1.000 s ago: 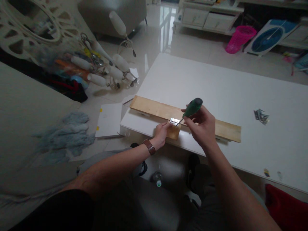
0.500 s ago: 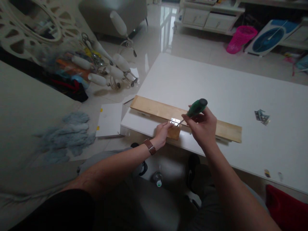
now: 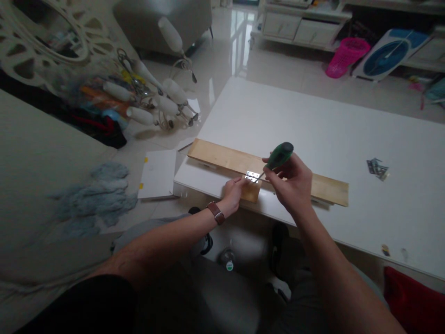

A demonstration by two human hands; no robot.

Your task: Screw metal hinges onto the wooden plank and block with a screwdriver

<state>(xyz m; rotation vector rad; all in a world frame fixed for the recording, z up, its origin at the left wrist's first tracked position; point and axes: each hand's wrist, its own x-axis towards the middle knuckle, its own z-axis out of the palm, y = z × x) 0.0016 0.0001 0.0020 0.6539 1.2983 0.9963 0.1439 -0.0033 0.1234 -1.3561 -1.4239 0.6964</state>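
Note:
My right hand [image 3: 294,183] is wrapped round the green handle of a screwdriver [image 3: 279,156], which has a black end. The shaft slants down left, its tip at the lower part of a shiny metal hinge [image 3: 252,175]. This hinge lies across the joint between a long wooden plank [image 3: 222,157] and a small wooden block [image 3: 251,192]. At the left side of the block my left hand [image 3: 232,192] is closed on it, fingertips against the hinge's lower edge. Plank and block rest on a large white panel [image 3: 295,116].
Several loose metal pieces [image 3: 377,168] lie on the panel at right. A bottle [image 3: 228,260] stands on the floor between my legs. To the left are a smaller white board [image 3: 158,174], a grey fluffy cloth [image 3: 100,199] and a lamp [image 3: 170,102]. A pink basket [image 3: 347,55] stands behind.
The screwdriver handle has shifted slightly left and the fingers of my right hand have changed position on it. My left hand stays at the block and hinge.

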